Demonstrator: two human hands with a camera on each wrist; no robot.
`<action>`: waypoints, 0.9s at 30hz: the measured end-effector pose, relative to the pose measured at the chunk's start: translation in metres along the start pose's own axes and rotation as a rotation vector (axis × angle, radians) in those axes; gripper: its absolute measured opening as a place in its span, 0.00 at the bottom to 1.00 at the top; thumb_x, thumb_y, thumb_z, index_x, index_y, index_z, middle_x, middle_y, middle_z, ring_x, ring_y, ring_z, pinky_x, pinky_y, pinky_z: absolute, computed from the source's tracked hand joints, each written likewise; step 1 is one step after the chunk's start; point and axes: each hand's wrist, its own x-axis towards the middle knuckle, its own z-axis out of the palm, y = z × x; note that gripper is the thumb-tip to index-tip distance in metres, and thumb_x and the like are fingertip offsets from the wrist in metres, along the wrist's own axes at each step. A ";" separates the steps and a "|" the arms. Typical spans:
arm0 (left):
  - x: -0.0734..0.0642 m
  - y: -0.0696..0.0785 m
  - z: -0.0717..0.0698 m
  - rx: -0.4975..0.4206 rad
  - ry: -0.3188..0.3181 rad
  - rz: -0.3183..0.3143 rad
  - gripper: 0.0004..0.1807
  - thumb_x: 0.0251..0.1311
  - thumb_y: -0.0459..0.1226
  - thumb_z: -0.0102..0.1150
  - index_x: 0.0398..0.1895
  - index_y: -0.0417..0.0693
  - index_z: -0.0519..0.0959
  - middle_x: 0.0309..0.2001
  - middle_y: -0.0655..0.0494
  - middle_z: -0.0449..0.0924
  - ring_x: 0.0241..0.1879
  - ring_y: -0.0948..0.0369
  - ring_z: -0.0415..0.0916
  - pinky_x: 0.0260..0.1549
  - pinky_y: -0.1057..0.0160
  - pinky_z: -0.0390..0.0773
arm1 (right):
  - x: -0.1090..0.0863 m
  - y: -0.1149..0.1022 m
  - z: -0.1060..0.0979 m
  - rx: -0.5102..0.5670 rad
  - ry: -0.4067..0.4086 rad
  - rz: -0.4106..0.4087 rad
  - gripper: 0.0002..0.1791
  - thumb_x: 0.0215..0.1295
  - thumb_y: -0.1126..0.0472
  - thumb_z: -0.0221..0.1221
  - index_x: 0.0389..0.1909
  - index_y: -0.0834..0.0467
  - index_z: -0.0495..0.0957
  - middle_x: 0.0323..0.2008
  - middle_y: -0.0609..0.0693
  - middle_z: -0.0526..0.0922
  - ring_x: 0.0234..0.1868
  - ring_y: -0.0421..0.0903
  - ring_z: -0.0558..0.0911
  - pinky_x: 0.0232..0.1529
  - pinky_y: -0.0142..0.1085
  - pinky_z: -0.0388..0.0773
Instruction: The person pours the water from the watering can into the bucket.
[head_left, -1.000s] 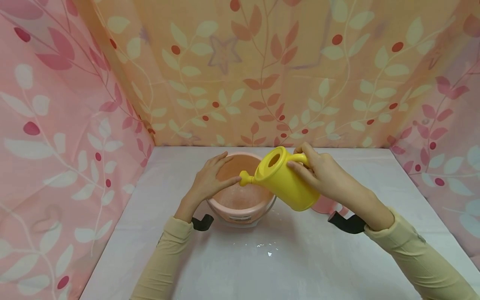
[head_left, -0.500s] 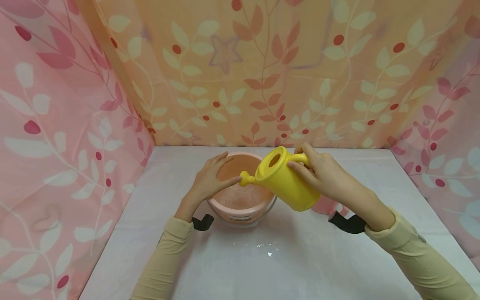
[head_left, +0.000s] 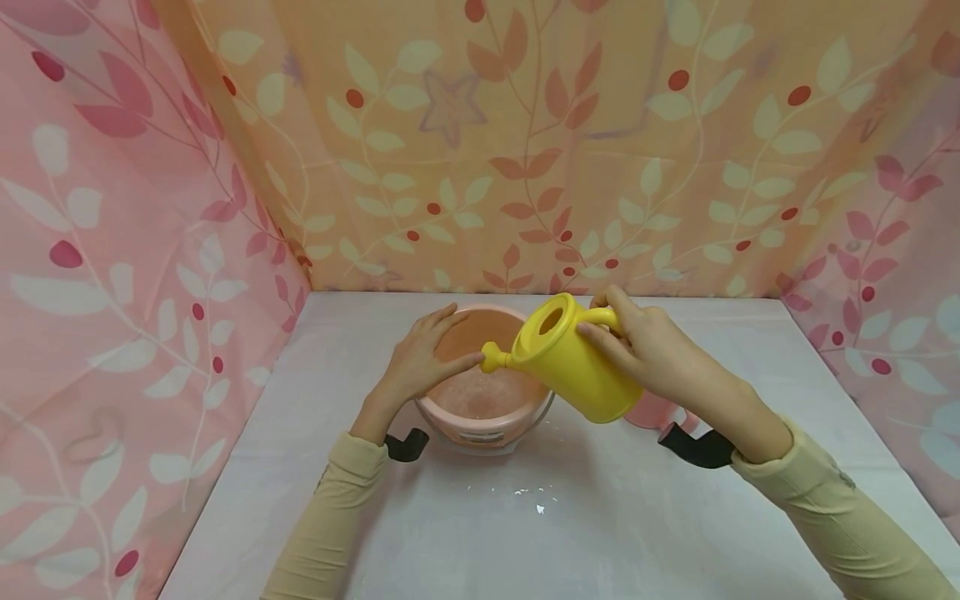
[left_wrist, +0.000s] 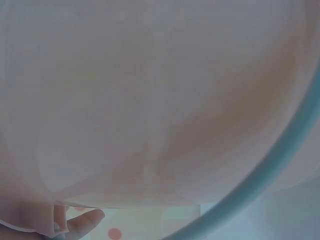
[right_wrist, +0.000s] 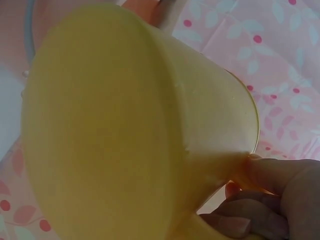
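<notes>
Floral curtains [head_left: 487, 208] stood behind and to both sides of a desk [head_left: 450, 542] with a whitish top, peach at the back and pink at the sides. A yellow watering can [head_left: 581, 375] was in the air above the desk, just right of a pink basin [head_left: 483, 414], with its spout reaching over the basin's opening. Its long axis was tilted, mouth toward the upper left and base toward the lower right; the rose [head_left: 492, 357] pointed left and hung inside the line of the rim.

The can lay between the two hands. The right hand [head_left: 641, 342] was the nearer to its body, with fingers and thumb curled round the handle. The left hand [head_left: 420, 354] was spread, its fingers mostly straight along the basin's left rim and its thumb stretched out to the rose; whether thumb and rose touched could not be told. Thus the rose sat at the left thumb's tip, while the handle was on the far side, in the right hand. No stream from the rose could be made out, though the basin's floor looked wet.

A pink mug [head_left: 648, 410], partly hidden by the can and the right hand, stood on the desk to the right. Water drops [head_left: 540, 507] lay in front of the basin, beyond exact counting. Counted otherwise: one watering can, one basin, one mug, two hands, two beige sleeves [head_left: 322, 517].
</notes>
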 end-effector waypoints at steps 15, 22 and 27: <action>0.000 0.000 0.000 0.002 0.007 0.002 0.44 0.39 0.72 0.44 0.62 0.69 0.57 0.65 0.68 0.49 0.65 0.60 0.45 0.52 0.40 0.56 | -0.001 0.001 -0.002 -0.012 0.005 0.003 0.17 0.60 0.47 0.50 0.38 0.55 0.60 0.18 0.48 0.68 0.18 0.40 0.72 0.19 0.30 0.73; 0.000 0.000 0.001 0.000 0.012 0.012 0.43 0.40 0.71 0.43 0.62 0.69 0.57 0.65 0.68 0.49 0.64 0.60 0.46 0.53 0.41 0.56 | -0.003 0.001 -0.004 -0.015 -0.006 0.028 0.18 0.60 0.46 0.49 0.39 0.55 0.60 0.18 0.49 0.68 0.18 0.40 0.72 0.18 0.30 0.73; 0.000 0.000 0.001 0.005 0.006 0.002 0.43 0.39 0.72 0.43 0.62 0.70 0.57 0.65 0.68 0.49 0.65 0.60 0.46 0.52 0.40 0.56 | -0.003 0.001 -0.004 -0.018 0.001 0.017 0.17 0.60 0.46 0.49 0.38 0.55 0.60 0.18 0.48 0.68 0.18 0.40 0.72 0.19 0.30 0.73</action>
